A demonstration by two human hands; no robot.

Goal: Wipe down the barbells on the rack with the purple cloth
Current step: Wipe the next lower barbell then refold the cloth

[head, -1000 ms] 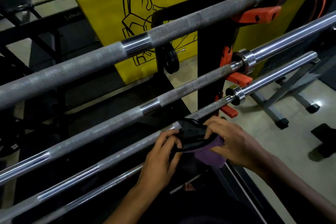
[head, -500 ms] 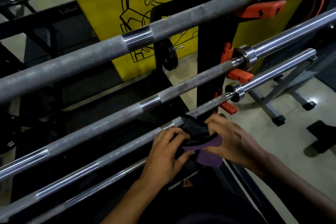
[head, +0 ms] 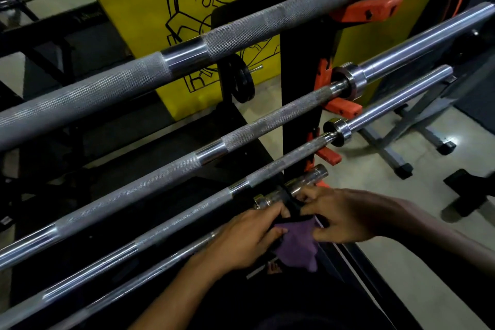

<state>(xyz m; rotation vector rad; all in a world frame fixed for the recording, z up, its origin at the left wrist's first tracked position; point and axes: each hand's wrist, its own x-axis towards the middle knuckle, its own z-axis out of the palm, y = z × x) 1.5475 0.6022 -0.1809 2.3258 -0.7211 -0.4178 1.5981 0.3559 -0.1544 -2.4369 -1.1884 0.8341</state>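
Cloth has moved down to the lowest barbell (head: 302, 183).
Left hand (head: 247, 238) and right hand (head: 341, 215) pinch the purple cloth (head: 296, 245) just below its sleeve end; wiping there looks imminent.

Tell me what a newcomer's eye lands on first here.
First, the knurled steel barbells running diagonally across the rack, stacked from top to bottom. Next, the bright yellow panel behind them at the top. Then, low and right of centre, both hands, left and right, holding the purple cloth at the lowest bar's end.
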